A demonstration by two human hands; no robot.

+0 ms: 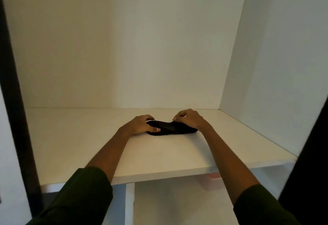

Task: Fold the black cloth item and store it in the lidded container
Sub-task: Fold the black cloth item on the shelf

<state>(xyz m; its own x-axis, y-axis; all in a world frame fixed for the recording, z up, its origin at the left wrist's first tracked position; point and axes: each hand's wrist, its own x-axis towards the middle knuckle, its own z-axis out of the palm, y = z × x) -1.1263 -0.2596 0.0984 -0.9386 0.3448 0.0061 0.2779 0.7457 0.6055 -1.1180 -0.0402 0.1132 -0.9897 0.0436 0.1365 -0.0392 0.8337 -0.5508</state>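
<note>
A: Step in hand?

B: Folding, judged from the layout. The black cloth item (171,128) is laid flat-ish on the white shelf (159,157), stretched across from 9 to 3 o'clock between both hands. Storing is not yet begun.

A: Hands?

B: The left hand (142,124) is closed over the cloth's 9 o'clock end, thumb pressed on the near edge, fingers curled over the far edge. The right hand (189,118) is pinched on the cloth at its 3 o'clock side, fingertips bunched on a raised fold near the middle. Both are gripping cloth, neither is released.

A: Cloth relative to hands?

B: Directly under and between them, touching both. Its 3 o'clock tip is partly hidden under the right wrist.

A: Next move?

B: Probably one end is to be brought over the other so the item is halved, then flattened. Thin, limp fabric, so slipping out of line is likely if only one corner is lifted.

A: Container?

B: No lidded container can be confirmed. A pinkish object (212,182) is seen below the shelf edge at 5 o'clock; what it is cannot be told.
</note>
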